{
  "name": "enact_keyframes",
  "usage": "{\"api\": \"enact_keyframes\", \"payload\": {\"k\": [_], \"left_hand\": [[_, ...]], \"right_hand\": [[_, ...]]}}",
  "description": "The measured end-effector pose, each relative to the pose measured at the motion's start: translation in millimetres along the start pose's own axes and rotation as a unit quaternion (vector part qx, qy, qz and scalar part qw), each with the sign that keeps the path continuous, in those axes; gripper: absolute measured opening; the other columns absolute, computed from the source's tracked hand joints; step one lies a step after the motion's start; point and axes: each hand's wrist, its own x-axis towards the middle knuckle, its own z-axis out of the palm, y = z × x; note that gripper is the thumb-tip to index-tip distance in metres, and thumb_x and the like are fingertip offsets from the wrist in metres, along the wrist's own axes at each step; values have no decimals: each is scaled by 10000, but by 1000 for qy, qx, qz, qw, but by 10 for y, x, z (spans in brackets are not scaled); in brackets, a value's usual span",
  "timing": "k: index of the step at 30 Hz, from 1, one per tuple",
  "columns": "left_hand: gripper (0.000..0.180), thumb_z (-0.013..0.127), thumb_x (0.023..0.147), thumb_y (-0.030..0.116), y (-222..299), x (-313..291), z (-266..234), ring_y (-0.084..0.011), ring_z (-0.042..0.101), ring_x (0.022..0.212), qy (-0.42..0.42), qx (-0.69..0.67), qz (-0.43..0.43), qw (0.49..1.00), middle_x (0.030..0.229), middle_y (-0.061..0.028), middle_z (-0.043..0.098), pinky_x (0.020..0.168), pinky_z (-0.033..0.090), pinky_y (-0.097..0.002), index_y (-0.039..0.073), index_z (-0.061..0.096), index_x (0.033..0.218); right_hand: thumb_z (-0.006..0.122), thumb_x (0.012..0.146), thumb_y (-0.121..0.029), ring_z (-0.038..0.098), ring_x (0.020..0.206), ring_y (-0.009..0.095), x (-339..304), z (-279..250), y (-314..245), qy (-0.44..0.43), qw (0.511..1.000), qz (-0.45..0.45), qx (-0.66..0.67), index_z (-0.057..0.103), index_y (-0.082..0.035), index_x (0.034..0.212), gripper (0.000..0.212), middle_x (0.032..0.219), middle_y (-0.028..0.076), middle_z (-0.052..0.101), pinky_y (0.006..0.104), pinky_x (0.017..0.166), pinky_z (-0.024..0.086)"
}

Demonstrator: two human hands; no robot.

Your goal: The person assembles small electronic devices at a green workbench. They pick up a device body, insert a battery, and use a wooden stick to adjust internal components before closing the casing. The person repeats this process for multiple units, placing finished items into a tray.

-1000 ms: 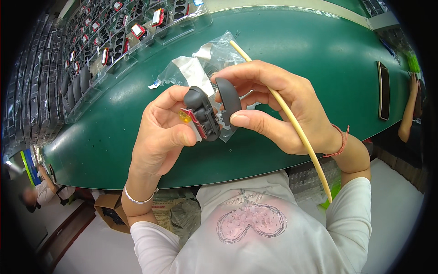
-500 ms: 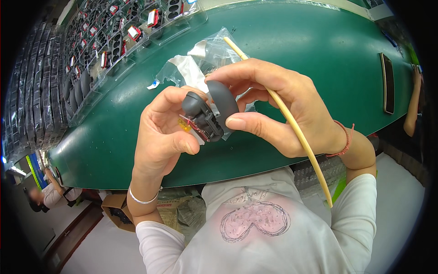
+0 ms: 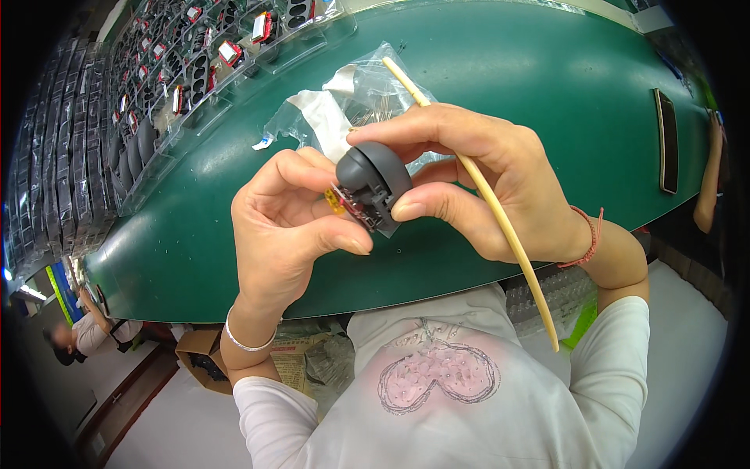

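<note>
Both hands, left hand (image 3: pixel 285 227) and right hand (image 3: pixel 484 184), pinch one small grey part (image 3: pixel 373 184), the right also gripping a stick (image 3: pixel 476 184), while trays (image 3: pixel 195 70) behind hold maybe similar parts.

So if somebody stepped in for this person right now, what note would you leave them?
Left hand: grips the small dark grey rounded plastic part, its red and yellow insides showing.
Right hand: pinches the same part from the other side, with a long pale wooden stick tucked between its fingers.
Behind, on the green table: a crumpled clear plastic bag; trays of similar parts to the left.
Done: part lifted, held over the table.
Left: cannot tell.
</note>
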Motion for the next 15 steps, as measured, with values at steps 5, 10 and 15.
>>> {"api": "enact_keyframes", "payload": {"k": [5, 10, 15], "left_hand": [[400, 796, 614, -141, 46, 5, 86, -168, 639, 806, -11, 37, 32, 999, 884, -107, 600, 650, 565, -284, -9, 577, 922], [510, 873, 582, 1, 202, 50, 181, -136, 632, 813, -18, 199, 43, 979, 862, -70, 633, 602, 546, -250, 6, 605, 1016], [619, 925, 515, 135, 155, 25, -10, -86, 579, 771, -72, 344, 100, 931, 872, -14, 639, 564, 492, -221, 45, 620, 1046]], "right_hand": [[652, 787, 68, 629, 988, 173, 4, 5, -5, -13, 998, 31, 54, 585, -1, 1228, 452, 1067, 108, 638, 299, 859, 531], [666, 787, 52, 631, 978, 167, 63, -78, -46, -76, 990, 98, 65, 604, 8, 1193, 413, 1018, 108, 657, 295, 847, 527], [683, 802, 30, 630, 988, 180, 103, -96, -97, -80, 976, 178, 101, 579, 58, 1165, 378, 1037, 117, 654, 304, 890, 507]]}}
